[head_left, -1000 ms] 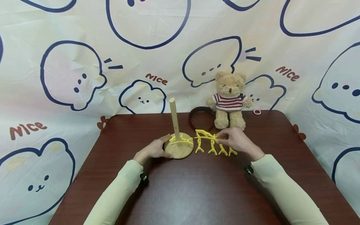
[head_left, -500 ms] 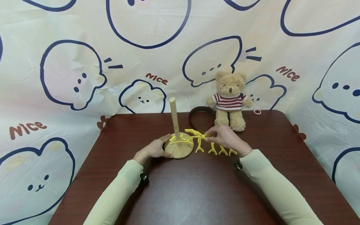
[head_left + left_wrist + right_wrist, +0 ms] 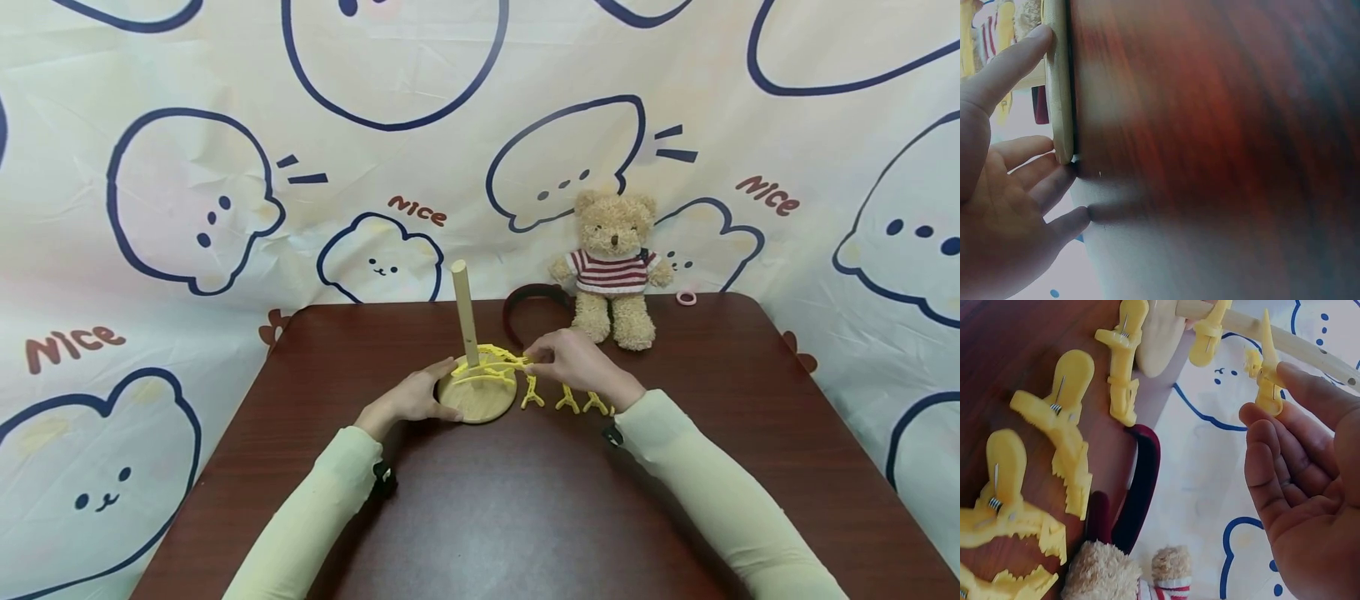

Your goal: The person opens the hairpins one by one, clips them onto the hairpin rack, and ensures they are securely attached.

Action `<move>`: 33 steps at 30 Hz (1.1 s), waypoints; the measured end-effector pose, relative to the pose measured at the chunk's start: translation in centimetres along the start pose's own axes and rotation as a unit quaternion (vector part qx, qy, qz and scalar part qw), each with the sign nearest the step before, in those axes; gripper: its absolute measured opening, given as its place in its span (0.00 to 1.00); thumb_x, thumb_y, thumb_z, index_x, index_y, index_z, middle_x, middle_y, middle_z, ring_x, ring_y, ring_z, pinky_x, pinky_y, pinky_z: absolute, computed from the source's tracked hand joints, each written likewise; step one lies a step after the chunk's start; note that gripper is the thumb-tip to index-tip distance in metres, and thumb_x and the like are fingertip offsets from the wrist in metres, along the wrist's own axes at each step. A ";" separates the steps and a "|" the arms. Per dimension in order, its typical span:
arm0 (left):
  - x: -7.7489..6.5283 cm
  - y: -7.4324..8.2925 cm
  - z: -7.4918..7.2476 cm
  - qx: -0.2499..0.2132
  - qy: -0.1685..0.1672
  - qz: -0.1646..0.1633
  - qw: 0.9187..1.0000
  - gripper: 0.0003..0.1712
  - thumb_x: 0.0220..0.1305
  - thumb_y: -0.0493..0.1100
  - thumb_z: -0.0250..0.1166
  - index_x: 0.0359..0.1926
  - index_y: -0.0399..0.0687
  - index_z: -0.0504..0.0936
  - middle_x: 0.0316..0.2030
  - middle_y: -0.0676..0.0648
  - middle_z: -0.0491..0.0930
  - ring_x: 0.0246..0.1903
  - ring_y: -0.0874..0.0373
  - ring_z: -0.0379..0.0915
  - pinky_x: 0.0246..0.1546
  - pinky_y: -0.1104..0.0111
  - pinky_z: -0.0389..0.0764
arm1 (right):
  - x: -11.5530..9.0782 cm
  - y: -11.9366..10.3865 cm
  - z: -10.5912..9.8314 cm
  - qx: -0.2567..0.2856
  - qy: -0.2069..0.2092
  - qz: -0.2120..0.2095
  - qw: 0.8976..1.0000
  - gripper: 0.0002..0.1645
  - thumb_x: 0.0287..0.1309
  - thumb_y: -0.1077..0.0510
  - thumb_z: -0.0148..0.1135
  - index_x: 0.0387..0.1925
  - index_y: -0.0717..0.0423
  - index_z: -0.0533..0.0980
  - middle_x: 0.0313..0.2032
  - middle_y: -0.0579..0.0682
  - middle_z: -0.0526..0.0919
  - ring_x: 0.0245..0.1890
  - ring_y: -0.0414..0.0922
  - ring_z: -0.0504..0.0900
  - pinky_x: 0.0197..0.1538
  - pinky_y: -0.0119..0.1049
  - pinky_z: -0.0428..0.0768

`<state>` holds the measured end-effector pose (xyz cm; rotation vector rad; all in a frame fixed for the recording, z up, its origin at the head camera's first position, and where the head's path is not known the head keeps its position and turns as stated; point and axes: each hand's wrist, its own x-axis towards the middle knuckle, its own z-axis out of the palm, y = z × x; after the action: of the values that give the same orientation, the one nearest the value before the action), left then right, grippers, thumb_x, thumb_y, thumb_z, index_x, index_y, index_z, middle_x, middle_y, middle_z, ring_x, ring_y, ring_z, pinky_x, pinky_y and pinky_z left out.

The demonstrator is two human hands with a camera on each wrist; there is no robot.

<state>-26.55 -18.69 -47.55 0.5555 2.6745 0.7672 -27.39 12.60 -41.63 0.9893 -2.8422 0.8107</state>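
Observation:
A wooden stand with a round base [image 3: 483, 408] and upright post [image 3: 465, 317] is on the table. My left hand [image 3: 415, 395] grips the base's left edge, thumb at the front, fingers further round the rim; the left wrist view shows the thumb [image 3: 1016, 59] along the rim. Between thumb and fingers, my right hand [image 3: 577, 360] pinches a yellow claw hair clip [image 3: 1268, 384], its jaws spread either side of the post. Another yellow clip [image 3: 1208, 340] lies around the post's foot on the base. Several more clips [image 3: 1072, 394] stand in a row beneath my right hand.
Behind the clips is a dark red headband [image 3: 536, 291]. A teddy bear [image 3: 613, 273] in a striped shirt sits at the table's back edge, with a small pink ring [image 3: 686, 298] to its right. A printed cloth [image 3: 375, 175] hangs behind the table [image 3: 487, 508].
My right hand has moved left, bringing the pinched claw hair clip from above the row over to the post. The left hand keeps its hold on the base.

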 end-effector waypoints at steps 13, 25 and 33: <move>0.0 0.1 0.0 0.000 0.003 -0.001 1.000 0.59 0.50 0.57 0.78 0.78 0.49 0.56 0.77 0.42 0.56 0.75 0.43 0.54 0.73 0.48 0.60 | 1.5 -1.0 1.3 -0.003 0.007 -0.019 1.000 0.11 0.56 0.51 0.74 0.40 0.48 0.88 0.36 0.45 0.90 0.30 0.36 0.82 0.35 0.33 0.79; -0.1 0.4 -0.2 -0.002 0.003 -0.008 1.000 0.59 0.50 0.56 0.79 0.77 0.49 0.57 0.77 0.43 0.57 0.75 0.43 0.55 0.72 0.48 0.61 | 2.0 -1.3 1.6 -0.001 0.009 -0.021 1.000 0.12 0.57 0.52 0.73 0.41 0.51 0.88 0.37 0.48 0.91 0.26 0.34 0.81 0.32 0.31 0.78; -0.1 0.5 -0.1 -0.015 0.001 -0.024 1.000 0.58 0.50 0.55 0.79 0.77 0.48 0.59 0.75 0.42 0.60 0.74 0.44 0.57 0.72 0.48 0.62 | 2.0 -1.4 1.8 0.015 0.005 -0.013 1.000 0.13 0.57 0.52 0.73 0.44 0.51 0.87 0.39 0.50 0.91 0.29 0.36 0.83 0.33 0.32 0.80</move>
<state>-26.38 -18.35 -47.14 0.4818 2.6628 0.7932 -27.97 9.67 -42.13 1.0224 -2.8107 0.8554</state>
